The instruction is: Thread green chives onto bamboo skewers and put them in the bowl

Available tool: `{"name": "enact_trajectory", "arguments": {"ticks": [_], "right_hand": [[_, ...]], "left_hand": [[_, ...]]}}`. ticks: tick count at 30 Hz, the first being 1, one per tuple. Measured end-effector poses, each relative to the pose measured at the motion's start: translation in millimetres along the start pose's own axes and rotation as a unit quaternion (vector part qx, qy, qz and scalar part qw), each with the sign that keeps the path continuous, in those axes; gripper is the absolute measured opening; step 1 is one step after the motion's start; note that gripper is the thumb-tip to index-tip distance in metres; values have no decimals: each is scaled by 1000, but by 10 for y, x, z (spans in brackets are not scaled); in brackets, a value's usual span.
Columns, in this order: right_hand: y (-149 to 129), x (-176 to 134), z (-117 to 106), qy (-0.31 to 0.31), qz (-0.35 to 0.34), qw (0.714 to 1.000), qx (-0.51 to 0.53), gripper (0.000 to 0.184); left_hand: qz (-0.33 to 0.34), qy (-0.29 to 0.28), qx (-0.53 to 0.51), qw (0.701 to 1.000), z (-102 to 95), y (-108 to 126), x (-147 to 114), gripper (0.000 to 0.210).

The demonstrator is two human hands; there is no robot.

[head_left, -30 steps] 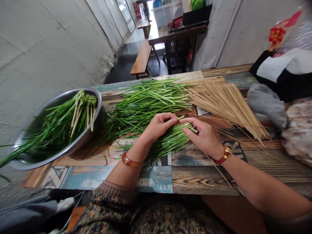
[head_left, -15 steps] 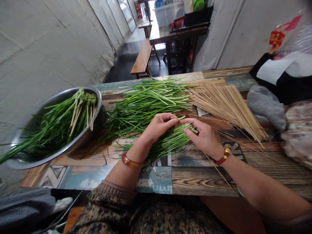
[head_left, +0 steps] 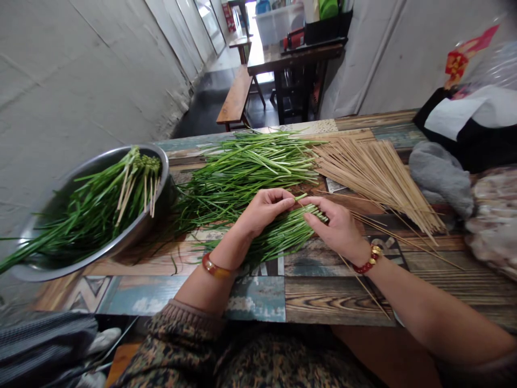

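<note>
Our left hand pinches a single chive stem between thumb and forefinger, close to its cut end, with an amber bangle around the wrist. Our right hand, wearing a red bead bracelet, meets it just beside that stem, its thumb and forefinger curled around the pale ends of a chive bunch; we cannot tell how much of a skewer the fingers hide. The bunch lies beneath both hands at the near middle of the plank-patterned tabletop, its leaves running off beneath our left forearm. Just beyond it we have a broad heap of chives, with a fan of bamboo skewers to the right and one loose skewer slanting towards our edge. On our left, a metal basin holds skewered chives, several stick ends leaning over its rim. At the far right sit a crumpled gray plastic bag and a clear bag of pale contents. Past the tabletop stand a wooden bench and a dark table.
</note>
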State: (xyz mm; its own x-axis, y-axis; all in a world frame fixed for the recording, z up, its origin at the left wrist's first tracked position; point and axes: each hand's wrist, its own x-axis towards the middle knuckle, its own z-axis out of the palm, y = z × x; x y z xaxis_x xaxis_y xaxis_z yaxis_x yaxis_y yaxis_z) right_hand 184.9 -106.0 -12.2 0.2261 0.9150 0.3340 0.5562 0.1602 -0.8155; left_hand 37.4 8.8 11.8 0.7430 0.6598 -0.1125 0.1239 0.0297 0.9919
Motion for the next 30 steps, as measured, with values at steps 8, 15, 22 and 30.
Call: {"name": "enact_trajectory", "arguments": {"ticks": [8, 15, 22, 30], "right_hand": [[-4, -5, 13, 7, 5, 1000, 1, 22], [81, -21, 71, 19, 31, 997, 75, 31], [102, -24, 84, 18, 45, 997, 58, 40], [59, -30, 66, 10, 26, 999, 31, 42]], "left_hand": [[-9, -3, -14, 1000, -3, 5, -5, 25], [-20, 3, -10, 1000, 12, 17, -10, 26], [-6, 11, 15, 1000, 24, 35, -15, 26], [8, 10, 37, 999, 41, 8, -8, 24]]}}
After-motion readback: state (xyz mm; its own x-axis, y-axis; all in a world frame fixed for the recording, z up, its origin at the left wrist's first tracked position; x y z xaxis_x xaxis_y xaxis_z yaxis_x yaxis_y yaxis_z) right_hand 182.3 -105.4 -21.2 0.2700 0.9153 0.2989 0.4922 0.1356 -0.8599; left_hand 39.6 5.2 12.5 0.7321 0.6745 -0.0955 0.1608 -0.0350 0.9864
